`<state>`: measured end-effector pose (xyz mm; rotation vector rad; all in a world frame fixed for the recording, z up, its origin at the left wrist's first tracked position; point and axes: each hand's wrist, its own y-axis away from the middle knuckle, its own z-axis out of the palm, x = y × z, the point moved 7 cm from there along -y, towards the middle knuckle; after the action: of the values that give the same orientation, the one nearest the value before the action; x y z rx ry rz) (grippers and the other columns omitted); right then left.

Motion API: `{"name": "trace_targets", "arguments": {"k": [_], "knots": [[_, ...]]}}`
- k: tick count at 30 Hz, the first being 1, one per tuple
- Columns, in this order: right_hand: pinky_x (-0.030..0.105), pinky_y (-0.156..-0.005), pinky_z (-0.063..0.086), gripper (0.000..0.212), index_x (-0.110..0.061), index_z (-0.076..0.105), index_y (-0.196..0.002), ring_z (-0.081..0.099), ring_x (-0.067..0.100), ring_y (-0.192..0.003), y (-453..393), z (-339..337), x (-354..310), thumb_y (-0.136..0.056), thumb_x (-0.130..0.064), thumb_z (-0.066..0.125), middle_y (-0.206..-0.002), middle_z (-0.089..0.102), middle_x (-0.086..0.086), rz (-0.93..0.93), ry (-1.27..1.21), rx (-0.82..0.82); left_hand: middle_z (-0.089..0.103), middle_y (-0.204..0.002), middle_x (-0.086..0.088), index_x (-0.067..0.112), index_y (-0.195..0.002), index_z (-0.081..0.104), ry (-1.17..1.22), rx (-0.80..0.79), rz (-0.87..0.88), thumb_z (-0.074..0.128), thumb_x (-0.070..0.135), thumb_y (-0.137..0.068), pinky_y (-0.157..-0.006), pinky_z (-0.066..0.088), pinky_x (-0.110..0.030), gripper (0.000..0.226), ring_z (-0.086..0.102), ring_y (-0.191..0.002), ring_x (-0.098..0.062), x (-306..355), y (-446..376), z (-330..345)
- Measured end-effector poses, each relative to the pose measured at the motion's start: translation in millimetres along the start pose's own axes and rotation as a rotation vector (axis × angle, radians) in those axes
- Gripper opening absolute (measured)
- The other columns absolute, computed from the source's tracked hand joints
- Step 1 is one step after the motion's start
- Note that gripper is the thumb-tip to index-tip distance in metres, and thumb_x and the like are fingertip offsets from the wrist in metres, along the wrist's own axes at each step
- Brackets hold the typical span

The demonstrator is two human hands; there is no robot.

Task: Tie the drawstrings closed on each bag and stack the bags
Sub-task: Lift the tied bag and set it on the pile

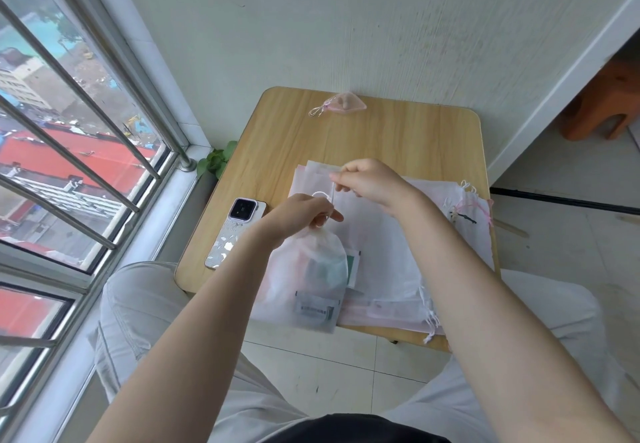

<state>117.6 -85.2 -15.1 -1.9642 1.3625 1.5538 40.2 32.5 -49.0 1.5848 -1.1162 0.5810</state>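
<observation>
Drawstring under tension, bag neck gathered in my left hand

Grip, left: my left hand [304,214] is clenched round the gathered neck of the white mesh bag [311,276]. The bag hangs below this grip, its lower part resting on the near edge of the wooden table [277,137]. Boxed items with a barcode label show faintly through the mesh.

Grip, right: my right hand [370,181] sits higher and farther from me than the left. Its thumb and fingertips pinch the free end of the white drawstring [333,193]. The string runs taut from this pinch down to the left grip, with a small loop standing just above my left knuckles.

Stock under the grips: a flat pile of white mesh bags [388,248] lies beneath both hands and spreads to the right of them. The held bag rests against its left side. At the far right of the pile, one bag shows a pink drawstring [472,205]; loose white string ends hang off the pile's near edge.

Other items: a small pink pouch [341,104] lies well beyond my right hand, at the table's far edge against the wall. A phone [235,231] lies face down just left of my left wrist. A barred window [69,165] runs along the left.
</observation>
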Motion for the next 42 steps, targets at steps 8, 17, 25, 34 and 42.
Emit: {"name": "trace_targets", "arguments": {"k": [8, 17, 25, 34, 42], "knots": [[0.025, -0.082, 0.053, 0.027, -0.02, 0.056, -0.126, 0.067, 0.013, -0.09, -0.5, 21.2, -12.2, -0.099, -0.022, 0.053, -0.103, 0.067, 0.004, -0.11, -0.342, 0.074, 0.058, -0.074, -0.006, 0.01, -0.089, 0.079, 0.218, -0.025, 0.075, 0.057, 0.031, -0.094, -0.071, 0.035, -0.028, 0.03, 0.043, -0.061, -0.012, 3.6, -2.6, -5.1], [0.021, -0.063, 0.044, 0.014, -0.018, 0.064, -0.097, 0.061, 0.008, -0.079, 2.7, 20.5, 1.2, -0.093, -0.023, 0.052, -0.091, 0.063, -0.005, -0.024, 0.123, 0.05, 0.056, -0.065, -0.006, -0.006, -0.101, 0.072, 0.34, -0.034, 0.005, 0.057, 0.021, -0.096, -0.058, 0.038, -0.022, 0.032, 0.046, -0.057, -0.015, -3.7, -7.6, -10.6], [0.021, -0.077, 0.041, 0.016, -0.021, 0.07, -0.099, 0.055, 0.009, -0.11, 7.6, 22.0, -0.1, -0.085, -0.029, 0.069, -0.109, 0.062, -0.009, -0.067, 0.256, -0.035, 0.055, -0.061, -0.007, 0.001, -0.085, 0.067, 0.466, 0.061, -0.116, 0.055, 0.015, -0.094, -0.061, 0.039, -0.025, 0.02, 0.046, -0.058, -0.019, -15.8, -9.4, -14.9], [0.03, -0.06, 0.036, 0.032, -0.001, 0.069, -0.086, 0.048, 0.015, -0.065, 10.6, 21.5, -5.6, -0.095, -0.027, 0.054, -0.083, 0.064, 0.014, -0.062, 0.417, -0.045, 0.064, -0.07, -0.002, 0.011, -0.085, 0.075, 0.486, 0.147, -0.122, 0.059, 0.02, -0.094, -0.066, 0.041, -0.025, 0.02, 0.055, -0.058, -0.013, -18.9, -6.3, -25.7], [0.028, -0.059, 0.033, 0.038, -0.012, 0.048, -0.066, 0.039, 0.014, -0.057, 20.6, 32.9, -18.8, -0.098, -0.032, 0.051, -0.064, 0.044, 0.001, -0.077, 0.269, -0.118, 0.072, -0.078, -0.003, 0.011, -0.089, 0.074, 0.476, 0.155, -0.065, 0.065, 0.019, -0.093, -0.075, 0.051, -0.025, 0.012, 0.065, -0.076, -0.013, -23.1, -7.9, -30.3]]}}
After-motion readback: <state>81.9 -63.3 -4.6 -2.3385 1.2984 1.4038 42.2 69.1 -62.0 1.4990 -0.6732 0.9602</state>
